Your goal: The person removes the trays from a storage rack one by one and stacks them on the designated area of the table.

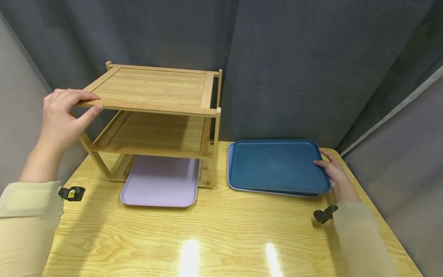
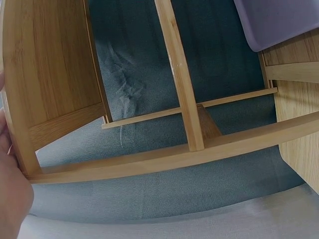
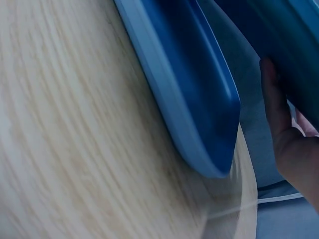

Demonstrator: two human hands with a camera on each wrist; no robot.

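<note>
Left hand: grips the front left corner of the rack's top shelf, fingers over the edge, thumb beneath; in the left wrist view only a sliver of palm at the frame's left edge, fingers cut off.
Bamboo rack: stands at the table's rear left, against the grey curtain; two slatted shelves on thin posts; in the left wrist view seen from below, shelf underside and crossbars only.
Right hand: at the right rim of the dark blue tray, thumb on top of the rim, fingers hidden under it; grasps the tray edge; in the right wrist view only the thumb and heel of the hand show.
Dark blue tray: right of the rack, right edge raised off the stack; blurred in the right wrist view.
Lighter blue tray: beneath the dark one, only a thin rim visible at left and front.
Lilac tray: flat on the table, rear half tucked under the lowest shelf, front half sticking out; one corner in the left wrist view.
Table: pale wood, two glare spots near the front edge.
Wrist cameras: small black mounts by each sleeve, details hard to make out.
</note>
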